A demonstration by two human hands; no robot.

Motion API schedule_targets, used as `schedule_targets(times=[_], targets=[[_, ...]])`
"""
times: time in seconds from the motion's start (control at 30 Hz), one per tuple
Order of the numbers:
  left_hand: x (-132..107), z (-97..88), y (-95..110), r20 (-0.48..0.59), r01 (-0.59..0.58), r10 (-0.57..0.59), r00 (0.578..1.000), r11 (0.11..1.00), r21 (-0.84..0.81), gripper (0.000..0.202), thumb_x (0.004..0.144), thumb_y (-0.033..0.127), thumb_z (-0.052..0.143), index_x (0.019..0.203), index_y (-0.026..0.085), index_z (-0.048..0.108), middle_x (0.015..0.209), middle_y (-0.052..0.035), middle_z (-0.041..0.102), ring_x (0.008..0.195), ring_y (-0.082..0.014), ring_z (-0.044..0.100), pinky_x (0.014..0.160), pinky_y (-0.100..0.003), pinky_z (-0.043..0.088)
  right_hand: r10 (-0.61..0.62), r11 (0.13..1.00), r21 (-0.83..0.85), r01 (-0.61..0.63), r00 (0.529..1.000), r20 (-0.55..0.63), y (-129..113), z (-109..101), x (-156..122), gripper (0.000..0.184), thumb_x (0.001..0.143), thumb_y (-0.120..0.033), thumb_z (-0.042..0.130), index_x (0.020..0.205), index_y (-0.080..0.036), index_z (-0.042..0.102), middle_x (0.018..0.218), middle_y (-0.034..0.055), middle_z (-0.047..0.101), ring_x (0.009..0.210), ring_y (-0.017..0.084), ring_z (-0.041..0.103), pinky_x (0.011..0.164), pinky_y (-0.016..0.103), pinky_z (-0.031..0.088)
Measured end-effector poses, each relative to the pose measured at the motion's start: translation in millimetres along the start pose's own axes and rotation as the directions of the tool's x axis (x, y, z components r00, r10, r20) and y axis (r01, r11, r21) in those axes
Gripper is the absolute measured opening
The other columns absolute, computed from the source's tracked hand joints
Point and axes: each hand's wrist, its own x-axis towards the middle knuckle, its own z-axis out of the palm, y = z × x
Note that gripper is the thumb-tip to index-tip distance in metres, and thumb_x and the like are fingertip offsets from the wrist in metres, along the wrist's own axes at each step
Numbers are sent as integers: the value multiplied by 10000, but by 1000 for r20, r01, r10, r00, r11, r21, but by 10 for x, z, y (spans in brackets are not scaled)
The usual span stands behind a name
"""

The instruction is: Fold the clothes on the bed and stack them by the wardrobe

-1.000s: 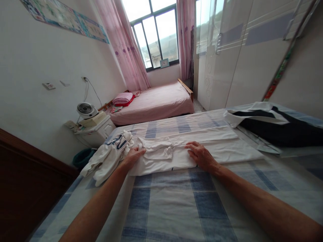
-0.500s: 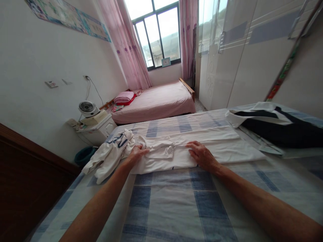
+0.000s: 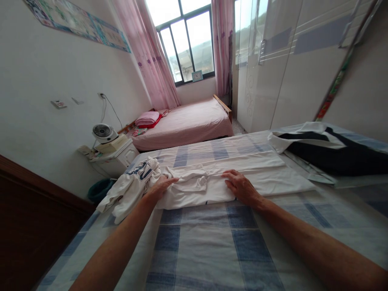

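One white garment [image 3: 216, 192] lay on the bed [image 3: 209, 242]; left hand [image 3: 160, 188] nearly closed at its end, hold unclear; right hand [image 3: 243, 189] loosely open on top, gripping nothing. Straightening seemed in hand; even tension was likely needed next.

White garment [image 3: 216, 190], apparently teal bin [image 3: 94, 193]

Fan [image 3: 102, 131] atop a box [image 3: 113, 144]; clock [image 3: 197, 76] by window [image 3: 201, 32]; pink-covered bed [image 3: 194, 117].

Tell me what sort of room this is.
Probably a bedroom: a pink-covered wooden bed stands by a dark-framed glass window, and a tall, glossy white wardrobe lines the right side of the view.
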Motion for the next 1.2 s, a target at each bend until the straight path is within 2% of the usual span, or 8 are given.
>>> schedule_targets(times=[0.37, 0.53, 0.7, 0.8, 0.93, 1.1, 1.17, 1.2], targets=[[-44, 69, -1, 48, 28, -18, 999, 977, -213, 455, 504, 232, 769, 899, 166, 552, 798, -19, 664, 646, -156, 619, 567, -239, 476, 4, 999, 47, -2, 999, -34, -85, -18, 4, 389, 863, -206, 435, 1239, -209, 533, 1294, 92, 545, 1200, 204, 500, 1008, 393, 399], [-88, 123, 78, 28, -10, 22, 999, 932, -363, 504, 522, 203, 764, 960, 188, 515, 823, -3, 650, 623, -119, 593, 575, -222, 469, 197, 962, 214, -171, 974, -110, -82, -17, 80, 529, 882, -364, 417, 1372, -165, 409, 1407, 135, 443, 1314, 214, 387, 1088, 406, 314], [-220, 290, 394, 36, -161, 191, 981, 900, -404, 507, 495, 281, 778, 907, 200, 493, 773, 39, 621, 631, -109, 587, 602, -220, 473, 454, 777, 517, -360, 889, -63, 68, -239, 188, 547, 883, -488, 396, 1351, -209, 446, 1423, 107, 434, 1299, 219, 412, 1075, 421, 333], [-305, 535, 704, 30, -235, 268, 963, 889, -392, 498, 493, 279, 757, 914, 186, 508, 745, 42, 611, 602, -103, 565, 564, -208, 453, 542, 624, 678, -389, 840, -17, 236, -433, 203, 547, 879, -492, 398, 1335, -196, 446, 1432, 119, 419, 1270, 213, 450, 1020, 397, 404], [-430, 1102, 1170, 111, -337, 394, 912, 878, -339, 433, 533, 273, 705, 918, 162, 541, 724, 27, 588, 582, -114, 540, 535, -220, 429, 617, 498, 769, -399, 787, 9, 503, -711, 141, 444, 892, -451, 373, 1251, -220, 494, 1391, 125, 467, 1177, 217, 542, 946, 409, 468], [-579, 1917, 1532, 443, -381, 466, 766, 884, -273, 379, 657, 341, 676, 974, 145, 610, 880, -71, 654, 719, -179, 610, 610, -270, 473, 672, 341, 822, -456, 730, 126, 807, -1046, -42, 461, 902, -499, 286, 1057, -179, 579, 1139, 175, 637, 1023, 239, 630, 864, 436, 509], [-581, 2124, 1505, 490, -422, 486, 724, 873, -244, 425, 713, 383, 655, 1064, 147, 612, 1095, -127, 638, 902, -226, 624, 729, -314, 495, 661, 387, 788, -479, 740, 125, 898, -1124, -123, 524, 912, -503, 217, 1000, -158, 601, 1016, 179, 673, 956, 243, 650, 828, 424, 520], [-563, 2186, 1450, 473, -463, 507, 720, 859, -217, 442, 736, 395, 644, 1103, 150, 607, 1175, -142, 610, 980, -245, 610, 787, -335, 491, 641, 490, 734, -470, 765, 63, 933, -1145, -158, 547, 921, -490, 188, 984, -153, 614, 972, 173, 682, 933, 240, 655, 813, 410, 522]])
